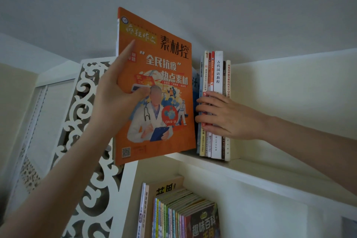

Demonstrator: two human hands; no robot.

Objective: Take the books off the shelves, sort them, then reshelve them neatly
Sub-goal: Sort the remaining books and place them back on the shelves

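Observation:
An orange magazine [164, 75] with a doctor on its cover stands upright at the left end of the top shelf [251, 168], its front facing me and its lower corner past the shelf edge. My left hand [114, 100] grips its left edge, thumb across the cover and forefinger pointing up. To its right stands a short row of upright books [217, 75], spines outward. My right hand [222, 116] lies flat across those spines, fingers straight and pointing left toward the magazine.
On the shelf below stands another row of books [173, 214], several thin colourful ones among them. A white carved openwork side panel [85, 141] closes the bookcase on the left. The right part of the top shelf holds nothing.

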